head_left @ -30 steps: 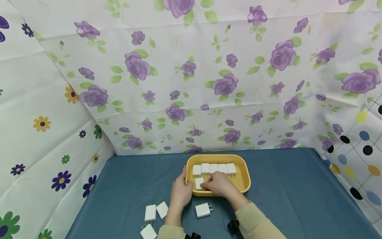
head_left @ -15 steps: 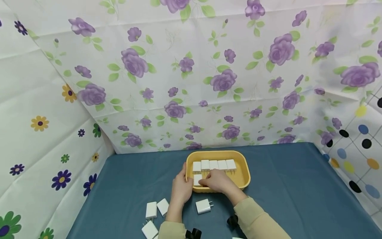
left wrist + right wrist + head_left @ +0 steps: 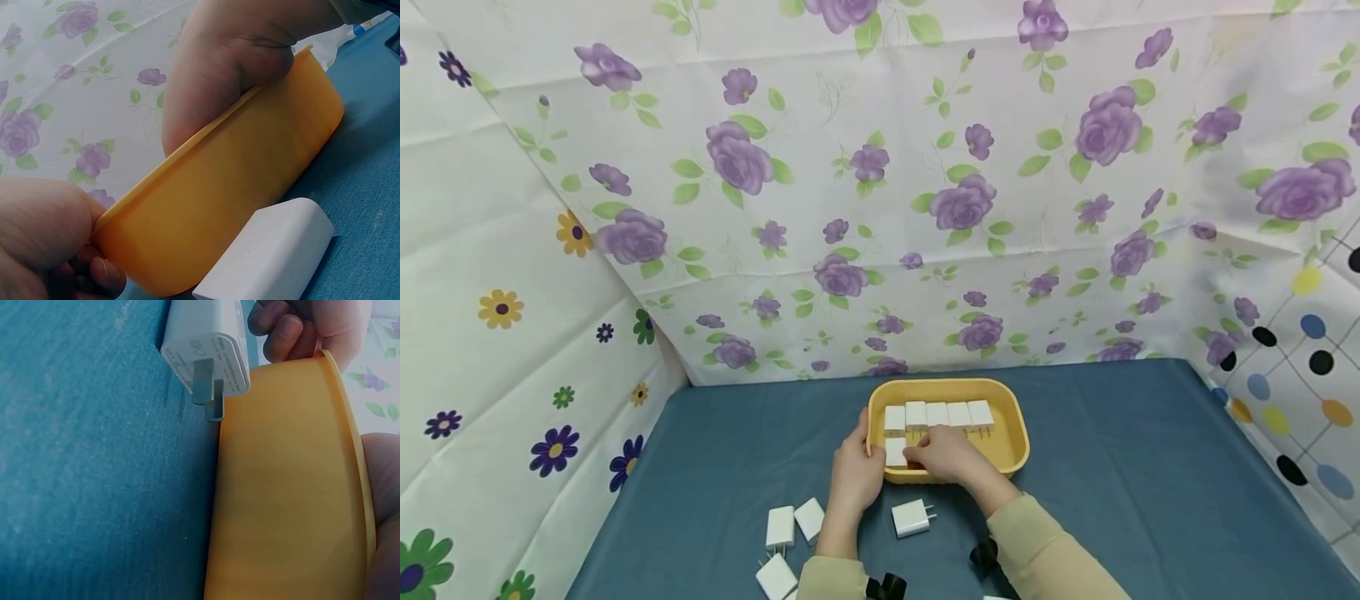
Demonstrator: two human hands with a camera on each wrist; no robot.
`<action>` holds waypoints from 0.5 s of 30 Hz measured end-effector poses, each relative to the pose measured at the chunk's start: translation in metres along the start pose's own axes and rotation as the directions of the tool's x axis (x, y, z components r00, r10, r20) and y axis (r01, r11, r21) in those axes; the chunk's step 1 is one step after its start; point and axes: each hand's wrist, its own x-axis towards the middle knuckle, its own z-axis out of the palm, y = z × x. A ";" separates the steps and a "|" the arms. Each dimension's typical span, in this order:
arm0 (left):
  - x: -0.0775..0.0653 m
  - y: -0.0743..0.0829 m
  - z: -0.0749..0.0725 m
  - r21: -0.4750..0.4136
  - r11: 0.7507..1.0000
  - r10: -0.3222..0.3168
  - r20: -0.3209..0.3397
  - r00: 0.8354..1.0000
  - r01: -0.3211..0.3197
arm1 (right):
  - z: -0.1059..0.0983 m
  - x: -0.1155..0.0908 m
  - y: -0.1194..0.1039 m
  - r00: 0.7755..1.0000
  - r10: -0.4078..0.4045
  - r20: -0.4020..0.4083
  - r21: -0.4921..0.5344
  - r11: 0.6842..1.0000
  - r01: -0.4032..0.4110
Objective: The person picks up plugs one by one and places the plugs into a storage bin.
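My left hand (image 3: 857,471) grips the left rim of a yellow plastic tray (image 3: 1011,396), thumb on the near side. In the left wrist view, its fingers (image 3: 107,275) curl under the tray's corner. My right hand (image 3: 953,454) reaches over the front rim into the tray, its fingertips at the right edge of a white charger (image 3: 896,452) in the front left corner. Whether they pinch it I cannot tell, as the rim hides them in both wrist views. Behind it, a row of several white chargers (image 3: 937,414) lines up with prongs toward the front.
One white charger (image 3: 911,518) lies on the blue tablecloth (image 3: 1112,467) just in front of the tray, prongs pointing right. Several more loose chargers (image 3: 780,527) lie left of the left forearm. Flower-printed sheets (image 3: 850,208) rise behind the table and at its sides.
The charger at my right fingertips has shifted slightly left, into line with the leftmost one behind it. Over the last half second the fingertips have slid back to its right edge. My left hand keeps its grip.
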 end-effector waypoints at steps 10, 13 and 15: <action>0.003 0.000 0.000 0.010 1.000 0.004 0.000 1.000 -0.004 | -0.001 0.003 -0.002 1.000 0.006 0.012 -0.010 1.000 -0.006; 0.002 0.000 0.000 0.021 1.000 0.003 -0.005 1.000 -0.003 | 0.000 0.004 -0.002 0.999 0.024 0.026 -0.025 0.999 -0.023; 0.001 -0.001 0.001 0.017 1.000 -0.008 0.000 1.000 0.008 | 0.000 0.004 -0.002 0.999 0.034 0.037 -0.027 0.999 -0.033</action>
